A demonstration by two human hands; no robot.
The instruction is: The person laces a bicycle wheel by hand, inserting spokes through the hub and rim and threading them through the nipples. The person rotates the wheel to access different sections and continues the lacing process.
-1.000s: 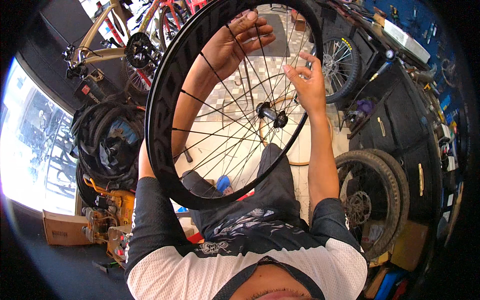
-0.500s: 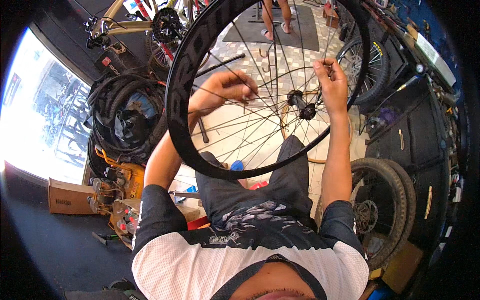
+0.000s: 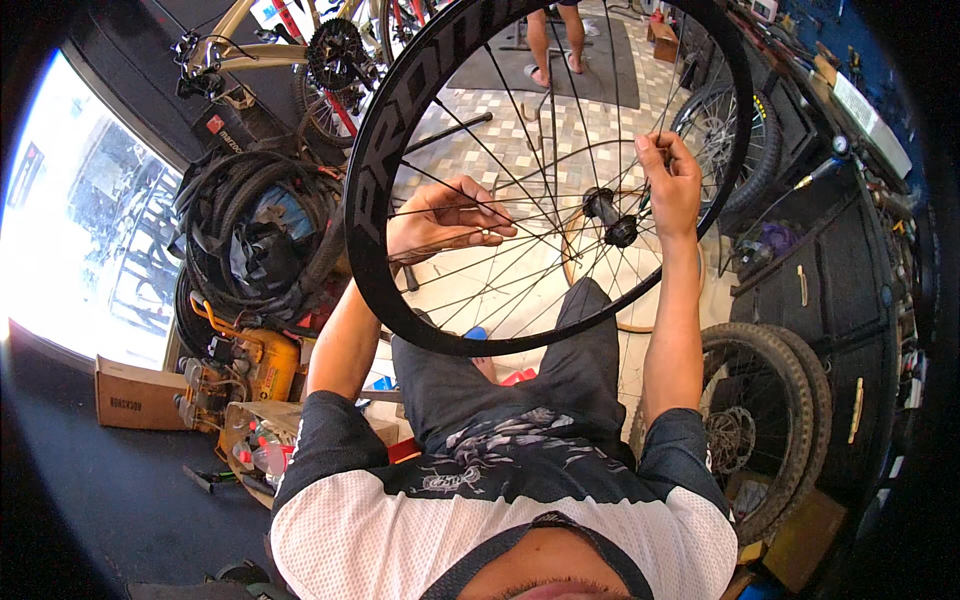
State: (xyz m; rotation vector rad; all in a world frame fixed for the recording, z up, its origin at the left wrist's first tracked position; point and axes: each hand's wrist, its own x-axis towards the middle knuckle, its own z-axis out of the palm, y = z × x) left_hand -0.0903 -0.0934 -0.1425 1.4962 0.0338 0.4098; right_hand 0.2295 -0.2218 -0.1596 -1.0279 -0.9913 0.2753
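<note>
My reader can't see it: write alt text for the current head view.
A person's left hand is at the spokes of a black bicycle wheel, the right hand near its hub; a gold bike frame shows upper left.

Over there, the head camera sits up on the wearer, peering steeply down and a little forward. Its wide, rim-bending sweep takes in the left grip [image 3: 448, 216] and right grip [image 3: 672, 186] near mid-view, the shirt [image 3: 500, 485] below both, and floor [image 3: 625, 125] well beyond them.
</note>
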